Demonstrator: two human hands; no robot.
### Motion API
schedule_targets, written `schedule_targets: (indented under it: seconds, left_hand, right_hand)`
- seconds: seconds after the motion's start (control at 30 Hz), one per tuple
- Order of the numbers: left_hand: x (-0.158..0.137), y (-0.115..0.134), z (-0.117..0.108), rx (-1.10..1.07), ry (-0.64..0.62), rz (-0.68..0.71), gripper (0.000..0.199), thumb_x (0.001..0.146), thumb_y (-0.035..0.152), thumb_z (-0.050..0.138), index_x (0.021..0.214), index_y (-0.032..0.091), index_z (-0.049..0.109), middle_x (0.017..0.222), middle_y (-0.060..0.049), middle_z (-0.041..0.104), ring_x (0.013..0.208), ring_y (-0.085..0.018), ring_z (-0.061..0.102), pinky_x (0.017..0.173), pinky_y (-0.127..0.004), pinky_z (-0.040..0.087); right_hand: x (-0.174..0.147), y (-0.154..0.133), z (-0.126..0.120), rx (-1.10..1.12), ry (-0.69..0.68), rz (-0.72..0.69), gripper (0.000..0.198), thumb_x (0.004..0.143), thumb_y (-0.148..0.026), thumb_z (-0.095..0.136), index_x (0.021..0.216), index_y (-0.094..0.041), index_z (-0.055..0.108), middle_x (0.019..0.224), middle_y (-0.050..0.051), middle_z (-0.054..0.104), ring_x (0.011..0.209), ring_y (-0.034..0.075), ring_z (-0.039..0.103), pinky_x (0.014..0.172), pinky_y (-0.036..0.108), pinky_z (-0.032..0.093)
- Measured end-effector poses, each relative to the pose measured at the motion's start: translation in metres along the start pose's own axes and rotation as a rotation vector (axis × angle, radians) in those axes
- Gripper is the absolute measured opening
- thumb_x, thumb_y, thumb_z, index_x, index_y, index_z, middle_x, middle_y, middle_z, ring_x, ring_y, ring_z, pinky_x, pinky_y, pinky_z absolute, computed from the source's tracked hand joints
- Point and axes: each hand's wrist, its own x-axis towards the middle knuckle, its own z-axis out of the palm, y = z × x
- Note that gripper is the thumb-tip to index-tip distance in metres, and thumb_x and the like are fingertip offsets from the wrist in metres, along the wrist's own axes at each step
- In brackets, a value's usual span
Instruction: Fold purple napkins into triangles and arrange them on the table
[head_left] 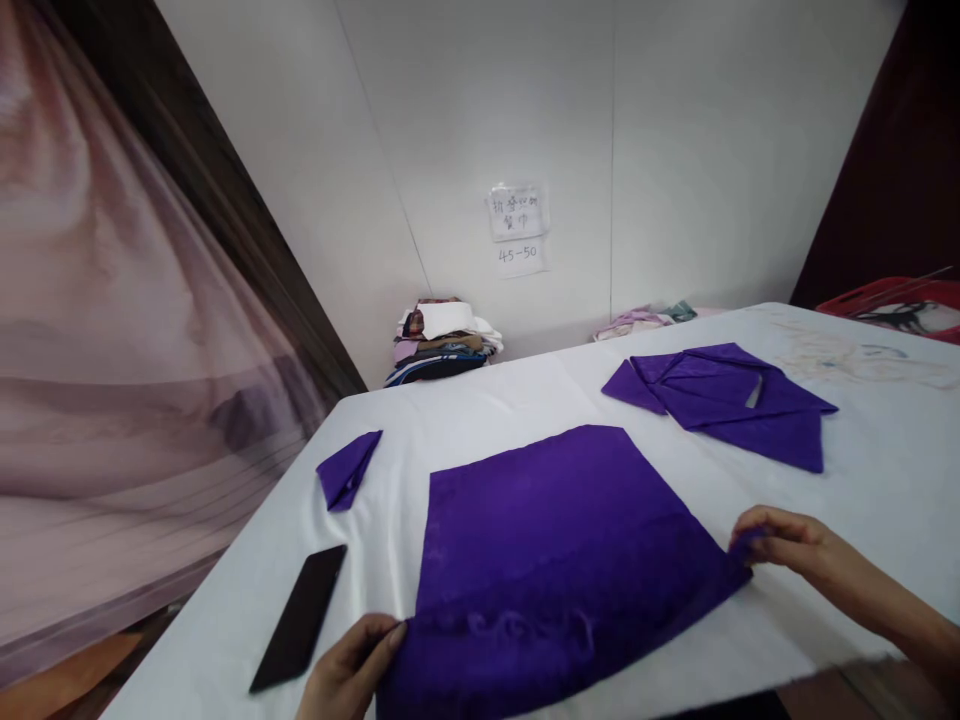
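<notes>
A purple cloth napkin (540, 540) is spread over the near middle of the white-covered table (525, 395). My left hand (352, 665) pinches its left edge close to the near side. At the opposite side, my right hand (784, 540) grips the right corner between thumb and fingers, with a bit of cloth bunched there. The napkin's near part is darker and hangs slightly between the two hands. Left of it lies a small folded purple napkin (349, 470). Farther back on the right rest several folded purple napkins (720, 395), overlapping, with a small pale tag showing.
A black phone (300, 618) lies near the table's left edge. Stacked clothes (442, 340) and pinkish cloths (634, 322) sit against the wall. A handwritten sign (519, 212) hangs above. Pink curtain (112, 350) drapes on the left; a red basket (892, 300) stands far right.
</notes>
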Motion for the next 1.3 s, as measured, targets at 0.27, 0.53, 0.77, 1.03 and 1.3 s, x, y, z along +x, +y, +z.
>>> schedule_targets:
  seconds: [0.27,0.53,0.77,1.03,1.3]
  left_hand:
    - [0.096,-0.003,0.0,0.091,0.039,0.07,0.038,0.063,0.057,0.059,0.071,0.02,0.065,0.063,0.001,0.062,0.06,-0.016,0.054,0.055,-0.024,0.043]
    - [0.193,-0.009,0.028,0.239,0.159,0.068,0.031,0.064,0.047,0.053,0.069,0.02,0.066,0.066,0.0,0.067,0.068,-0.018,0.06,0.062,-0.025,0.045]
    - [0.221,-0.008,0.041,0.316,0.208,0.04,0.023,0.07,0.04,0.052,0.07,0.021,0.065,0.068,0.0,0.067,0.07,-0.017,0.061,0.063,-0.024,0.044]
    - [0.225,-0.006,0.05,0.47,0.225,0.009,0.022,0.076,0.039,0.05,0.076,0.023,0.065,0.076,-0.002,0.068,0.076,-0.019,0.062,0.066,-0.026,0.043]
    - [0.216,-0.006,0.043,0.569,0.308,-0.057,0.032,0.078,0.042,0.047,0.099,0.02,0.059,0.095,-0.008,0.065,0.087,-0.025,0.061,0.072,-0.033,0.045]
  right_hand:
    - [0.091,-0.012,0.015,0.102,0.058,0.059,0.029,0.063,-0.043,0.07,0.073,-0.017,0.061,0.063,-0.001,0.056,0.057,0.013,0.053,0.054,0.026,0.046]
    - [0.19,0.011,0.033,-0.213,0.234,-0.008,0.018,0.061,-0.036,0.057,0.064,-0.018,0.058,0.052,-0.002,0.054,0.047,0.012,0.046,0.043,0.024,0.035]
    - [0.221,0.029,0.026,-0.357,0.279,-0.064,0.017,0.06,-0.035,0.055,0.061,-0.019,0.06,0.058,0.001,0.061,0.057,0.016,0.054,0.053,0.027,0.039]
    - [0.231,0.036,0.026,-0.543,0.333,-0.065,0.013,0.066,-0.031,0.053,0.067,-0.02,0.061,0.065,0.002,0.065,0.064,0.018,0.057,0.059,0.027,0.039]
    - [0.222,0.025,0.028,-0.773,0.345,-0.113,0.026,0.077,-0.034,0.048,0.095,-0.02,0.061,0.088,0.007,0.067,0.081,0.023,0.061,0.071,0.033,0.046]
